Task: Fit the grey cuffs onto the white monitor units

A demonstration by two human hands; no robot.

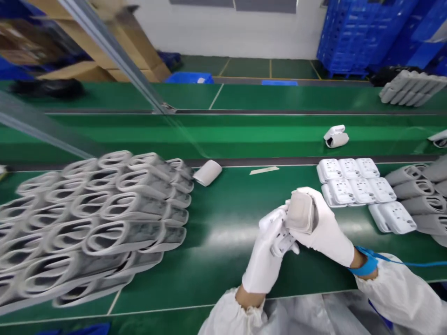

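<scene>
Left grip (262, 260), right grip (324, 228) — both gloved, curled

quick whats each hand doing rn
Left hand: closed, holding a white moulded plastic casing.
Right hand: closed, holding a grey rectangular padded piece.

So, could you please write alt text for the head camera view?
Two white-gloved hands over a green conveyor belt: the left hand holds a white plastic part against a grey pad in the right hand. Stacked grey loop-shaped parts lie to the left, rows of white plastic panels to the right.
</scene>
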